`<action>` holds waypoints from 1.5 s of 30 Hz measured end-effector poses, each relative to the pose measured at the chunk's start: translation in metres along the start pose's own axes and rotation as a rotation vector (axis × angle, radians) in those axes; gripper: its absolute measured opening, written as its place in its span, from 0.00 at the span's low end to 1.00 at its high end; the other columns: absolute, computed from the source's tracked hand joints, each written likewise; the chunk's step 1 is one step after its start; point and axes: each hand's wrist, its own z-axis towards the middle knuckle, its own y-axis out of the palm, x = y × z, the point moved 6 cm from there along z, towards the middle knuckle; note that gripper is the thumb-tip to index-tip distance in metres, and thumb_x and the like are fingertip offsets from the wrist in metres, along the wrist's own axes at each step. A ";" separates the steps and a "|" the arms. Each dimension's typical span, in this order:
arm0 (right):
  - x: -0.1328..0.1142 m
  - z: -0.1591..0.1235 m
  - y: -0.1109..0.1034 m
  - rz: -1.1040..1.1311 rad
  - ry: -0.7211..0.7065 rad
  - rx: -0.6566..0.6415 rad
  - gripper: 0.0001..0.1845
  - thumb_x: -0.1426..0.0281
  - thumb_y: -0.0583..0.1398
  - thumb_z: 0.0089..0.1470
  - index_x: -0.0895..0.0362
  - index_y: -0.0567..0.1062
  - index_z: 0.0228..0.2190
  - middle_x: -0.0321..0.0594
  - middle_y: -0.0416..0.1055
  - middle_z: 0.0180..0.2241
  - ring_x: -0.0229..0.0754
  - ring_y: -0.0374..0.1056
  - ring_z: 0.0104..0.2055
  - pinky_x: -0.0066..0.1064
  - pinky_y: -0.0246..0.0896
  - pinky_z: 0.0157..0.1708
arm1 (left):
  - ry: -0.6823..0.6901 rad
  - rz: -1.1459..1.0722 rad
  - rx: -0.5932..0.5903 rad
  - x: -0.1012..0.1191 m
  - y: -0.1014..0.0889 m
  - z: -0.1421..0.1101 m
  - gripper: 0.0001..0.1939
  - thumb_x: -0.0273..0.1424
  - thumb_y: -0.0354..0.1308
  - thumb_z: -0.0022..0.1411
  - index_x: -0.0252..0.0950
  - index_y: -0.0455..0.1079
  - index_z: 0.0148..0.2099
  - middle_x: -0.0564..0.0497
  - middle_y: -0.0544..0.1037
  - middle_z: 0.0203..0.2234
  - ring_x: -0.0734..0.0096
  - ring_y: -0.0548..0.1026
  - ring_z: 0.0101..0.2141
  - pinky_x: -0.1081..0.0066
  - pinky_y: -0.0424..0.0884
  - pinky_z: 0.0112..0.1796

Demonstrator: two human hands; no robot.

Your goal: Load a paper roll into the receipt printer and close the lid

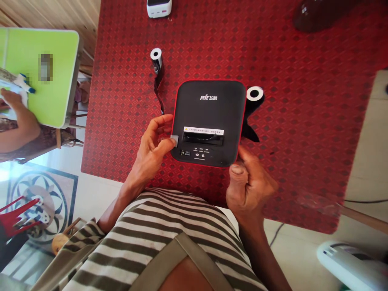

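A black label or receipt printer [210,115] with a red rim lies in front of me, its paper slot and small icons toward my body. My left hand [150,149] grips its left edge, with the thumb on a grey latch [175,141]. At the lower right corner, my right hand [251,184] holds the printer with curled fingers, partly hidden beneath the edge. Beyond the left hand stands a small roll [156,56] with a white end and a dark strip trailing from it. Another such roll [255,95] sits just right of the printer.
The red patterned table [303,121] spreads under everything. A white device [159,9] stands at its far edge, and a dark object [311,16] at the far right. To the left, another person's arm [24,121] rests by a green table [57,97].
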 end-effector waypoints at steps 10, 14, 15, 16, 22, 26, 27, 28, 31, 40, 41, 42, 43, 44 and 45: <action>-0.008 0.017 -0.015 -0.046 -0.080 -0.012 0.21 0.57 0.63 0.90 0.48 0.92 0.68 0.44 0.97 0.51 0.52 0.94 0.44 0.43 0.89 0.44 | 0.125 0.043 0.031 -0.008 0.002 -0.003 0.30 0.52 0.75 0.79 0.48 0.78 0.74 0.43 0.91 0.64 0.48 0.89 0.64 0.50 0.87 0.62; -0.035 0.059 -0.030 -0.161 -0.259 0.030 0.15 0.69 0.71 0.84 0.44 0.93 0.63 0.39 0.97 0.49 0.50 0.93 0.45 0.42 0.87 0.49 | 0.239 0.046 0.038 -0.014 0.004 -0.004 0.34 0.61 0.74 0.82 0.48 0.78 0.76 0.42 0.90 0.65 0.48 0.88 0.62 0.49 0.86 0.62; -0.041 0.073 -0.026 -0.164 -0.307 -0.030 0.16 0.72 0.70 0.84 0.44 0.92 0.63 0.38 0.97 0.51 0.50 0.93 0.48 0.42 0.87 0.53 | 0.271 0.051 0.050 -0.017 0.003 -0.004 0.34 0.62 0.74 0.82 0.49 0.78 0.76 0.42 0.89 0.65 0.48 0.88 0.62 0.49 0.86 0.62; -0.047 0.087 -0.019 -0.163 -0.355 -0.113 0.16 0.73 0.69 0.85 0.45 0.92 0.63 0.39 0.96 0.54 0.51 0.93 0.51 0.43 0.87 0.56 | 0.297 0.056 0.058 -0.020 0.003 -0.003 0.34 0.63 0.73 0.83 0.49 0.78 0.77 0.42 0.89 0.65 0.47 0.88 0.62 0.48 0.85 0.63; -0.046 0.141 0.058 -0.341 -0.423 -0.735 0.13 0.76 0.66 0.80 0.53 0.91 0.54 0.48 0.94 0.52 0.60 0.92 0.52 0.49 0.86 0.52 | 0.352 0.109 0.060 -0.034 0.003 -0.001 0.38 0.68 0.68 0.84 0.50 0.77 0.80 0.39 0.87 0.67 0.41 0.86 0.65 0.42 0.84 0.63; -0.037 0.145 0.091 -0.511 -0.431 -0.868 0.13 0.79 0.68 0.76 0.56 0.89 0.55 0.48 0.93 0.49 0.57 0.91 0.47 0.43 0.80 0.45 | 0.380 0.131 0.047 -0.032 0.004 -0.001 0.36 0.66 0.67 0.86 0.50 0.76 0.80 0.39 0.86 0.66 0.40 0.86 0.65 0.41 0.84 0.63; -0.035 0.145 0.095 -0.529 -0.438 -0.870 0.13 0.79 0.68 0.75 0.56 0.89 0.54 0.49 0.93 0.49 0.57 0.90 0.47 0.43 0.79 0.45 | 0.384 0.134 0.044 -0.031 0.005 -0.002 0.35 0.65 0.66 0.87 0.50 0.76 0.80 0.39 0.86 0.66 0.41 0.85 0.65 0.41 0.84 0.64; -0.033 0.145 0.098 -0.531 -0.449 -0.872 0.12 0.79 0.68 0.74 0.56 0.89 0.53 0.49 0.93 0.49 0.57 0.90 0.47 0.43 0.79 0.46 | 0.386 0.136 0.042 -0.031 0.005 -0.002 0.34 0.64 0.66 0.87 0.50 0.76 0.80 0.39 0.86 0.66 0.41 0.85 0.65 0.41 0.83 0.64; -0.030 0.144 0.100 -0.487 -0.476 -0.885 0.12 0.79 0.67 0.74 0.56 0.88 0.53 0.50 0.92 0.51 0.58 0.89 0.50 0.44 0.78 0.49 | 0.383 0.142 0.044 -0.030 0.005 -0.002 0.34 0.64 0.66 0.87 0.50 0.76 0.80 0.39 0.85 0.66 0.42 0.85 0.64 0.42 0.83 0.64; -0.041 0.140 0.064 -0.364 -0.420 -0.719 0.11 0.77 0.67 0.74 0.51 0.87 0.50 0.47 0.90 0.48 0.60 0.87 0.50 0.47 0.80 0.52 | 0.418 0.183 0.030 -0.030 0.005 -0.001 0.35 0.64 0.65 0.88 0.51 0.74 0.82 0.40 0.85 0.66 0.42 0.85 0.64 0.43 0.85 0.63; -0.043 0.140 0.060 -0.336 -0.411 -0.706 0.10 0.76 0.67 0.74 0.50 0.87 0.50 0.47 0.90 0.48 0.60 0.87 0.51 0.48 0.81 0.52 | 0.420 0.187 0.029 -0.030 0.004 0.000 0.35 0.65 0.64 0.88 0.51 0.74 0.82 0.40 0.85 0.67 0.42 0.85 0.64 0.43 0.85 0.63; -0.046 0.140 0.055 -0.319 -0.406 -0.695 0.10 0.75 0.67 0.75 0.50 0.87 0.51 0.47 0.91 0.48 0.61 0.88 0.51 0.49 0.82 0.52 | 0.421 0.191 0.029 -0.031 0.004 0.000 0.36 0.65 0.64 0.88 0.51 0.74 0.82 0.39 0.85 0.67 0.42 0.85 0.64 0.43 0.85 0.63; -0.049 0.141 0.050 -0.313 -0.405 -0.677 0.09 0.74 0.67 0.76 0.50 0.88 0.51 0.47 0.91 0.48 0.61 0.88 0.51 0.49 0.82 0.51 | 0.425 0.193 0.030 -0.031 0.004 0.000 0.36 0.65 0.64 0.88 0.51 0.74 0.82 0.39 0.85 0.67 0.42 0.85 0.64 0.43 0.85 0.63; -0.054 0.141 0.045 -0.309 -0.416 -0.654 0.09 0.73 0.67 0.77 0.51 0.88 0.52 0.48 0.91 0.48 0.62 0.89 0.51 0.50 0.83 0.51 | 0.429 0.195 0.032 -0.032 0.004 0.001 0.36 0.65 0.63 0.88 0.51 0.74 0.82 0.39 0.85 0.67 0.42 0.85 0.64 0.43 0.85 0.63; -0.059 0.140 0.038 -0.297 -0.434 -0.624 0.10 0.73 0.67 0.77 0.51 0.88 0.52 0.48 0.91 0.48 0.62 0.89 0.51 0.51 0.84 0.51 | 0.434 0.195 0.033 -0.032 0.003 0.001 0.36 0.65 0.63 0.88 0.51 0.74 0.83 0.39 0.85 0.67 0.42 0.86 0.64 0.43 0.85 0.63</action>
